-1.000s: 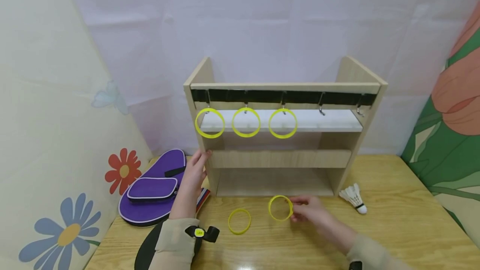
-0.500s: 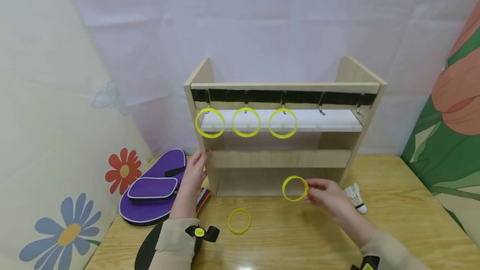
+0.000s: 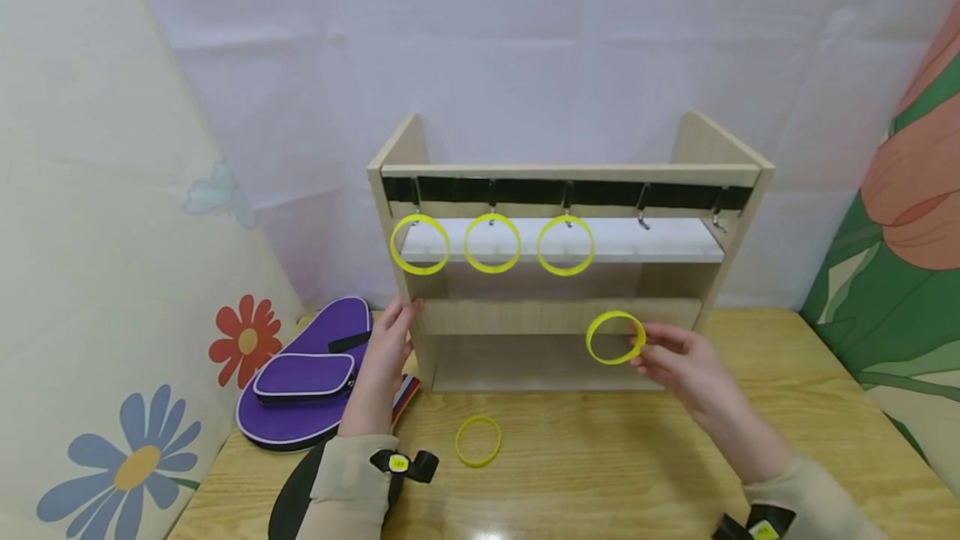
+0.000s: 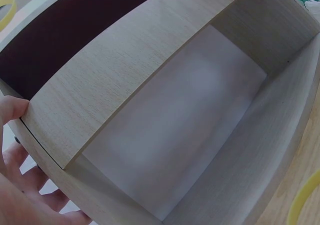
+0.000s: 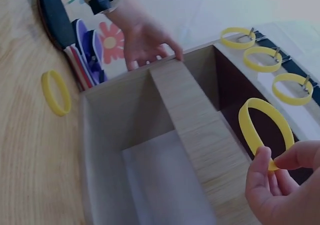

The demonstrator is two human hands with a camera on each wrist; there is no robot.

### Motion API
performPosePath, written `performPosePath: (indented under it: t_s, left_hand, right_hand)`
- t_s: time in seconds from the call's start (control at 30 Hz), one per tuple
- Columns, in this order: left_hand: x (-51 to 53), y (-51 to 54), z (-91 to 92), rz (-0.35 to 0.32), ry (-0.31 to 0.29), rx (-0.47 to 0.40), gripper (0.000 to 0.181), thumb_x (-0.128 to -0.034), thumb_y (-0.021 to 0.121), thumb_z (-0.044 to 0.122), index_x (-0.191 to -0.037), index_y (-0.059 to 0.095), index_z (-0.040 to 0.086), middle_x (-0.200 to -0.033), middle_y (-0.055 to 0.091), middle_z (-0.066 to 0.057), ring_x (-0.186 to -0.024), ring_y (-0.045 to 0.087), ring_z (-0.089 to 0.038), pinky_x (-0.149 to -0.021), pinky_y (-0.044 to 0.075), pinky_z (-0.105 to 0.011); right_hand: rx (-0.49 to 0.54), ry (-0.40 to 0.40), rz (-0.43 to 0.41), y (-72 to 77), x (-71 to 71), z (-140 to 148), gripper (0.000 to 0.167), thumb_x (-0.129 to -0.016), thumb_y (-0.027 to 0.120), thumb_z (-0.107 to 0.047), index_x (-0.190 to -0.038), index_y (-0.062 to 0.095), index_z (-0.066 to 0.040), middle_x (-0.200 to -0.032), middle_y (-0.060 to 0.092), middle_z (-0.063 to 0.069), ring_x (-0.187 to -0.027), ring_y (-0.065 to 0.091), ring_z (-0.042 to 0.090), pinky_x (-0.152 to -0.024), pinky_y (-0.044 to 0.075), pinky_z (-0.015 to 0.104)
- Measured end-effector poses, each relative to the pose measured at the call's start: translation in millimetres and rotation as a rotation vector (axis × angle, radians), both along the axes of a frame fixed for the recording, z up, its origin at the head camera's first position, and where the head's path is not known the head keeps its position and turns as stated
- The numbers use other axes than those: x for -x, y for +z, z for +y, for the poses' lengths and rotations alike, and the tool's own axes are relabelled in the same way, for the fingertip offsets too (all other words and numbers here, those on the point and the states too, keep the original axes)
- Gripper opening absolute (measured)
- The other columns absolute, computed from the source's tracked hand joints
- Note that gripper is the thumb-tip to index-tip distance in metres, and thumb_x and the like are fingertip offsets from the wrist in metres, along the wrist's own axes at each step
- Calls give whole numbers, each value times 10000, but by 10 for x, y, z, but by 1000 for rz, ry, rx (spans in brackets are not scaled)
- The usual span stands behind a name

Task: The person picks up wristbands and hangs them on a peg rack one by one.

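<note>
My right hand pinches a yellow silicone wristband between thumb and fingers, in front of the lower part of a wooden shelf. In the right wrist view the held wristband stands upright. My left hand grips the shelf's left side panel; the left wrist view has its thumb on the front and the fingers round the outside. Three matching wristbands, one of them the left wristband, hang from hooks on a black strip. Another wristband lies on the table.
Two bare hooks, including the rightmost hook, are on the strip's right part. Left of the shelf lie a purple racket case and a black paddle with a striped handle. The wooden table extends in front.
My right hand has lifted the wristband from near the table, moving up and to the right. It now hides the shuttlecock seen earlier. My left hand stays on the shelf.
</note>
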State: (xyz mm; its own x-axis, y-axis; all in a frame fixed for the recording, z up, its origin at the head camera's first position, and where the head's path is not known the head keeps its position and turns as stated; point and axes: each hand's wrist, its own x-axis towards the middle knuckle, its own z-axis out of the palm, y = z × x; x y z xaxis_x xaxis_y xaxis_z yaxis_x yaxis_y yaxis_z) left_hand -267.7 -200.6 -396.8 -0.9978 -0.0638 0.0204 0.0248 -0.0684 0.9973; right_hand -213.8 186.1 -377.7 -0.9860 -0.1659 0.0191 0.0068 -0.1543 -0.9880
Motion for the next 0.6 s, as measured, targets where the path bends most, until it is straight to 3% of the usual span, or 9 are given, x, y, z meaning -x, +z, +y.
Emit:
performPosePath:
  t_s: [0.2, 0.6]
  left_hand:
    - [3, -3, -1, -1, -1, 4, 470, -1029, 446, 255, -1486, 407, 154, -1521, 384, -134, -1433, 291, -280, -1215, 174, -570]
    - [-7, 4, 4, 5, 1, 13, 497, -1034, 444, 258, -1515, 376, 156, -1538, 375, -114, -1450, 268, -279, -1212, 162, -590]
  right_hand:
    - [82, 7, 39, 86, -44, 30, 334, -931, 541, 89, -1031, 683, -196, -941, 684, -36, -798, 679, 94, -717, 578, 197]
    - [169, 1, 141, 312, -54, 96, 348, -960, 526, 80, -1053, 722, -192, -953, 715, -8, -814, 693, 116, -717, 580, 212]
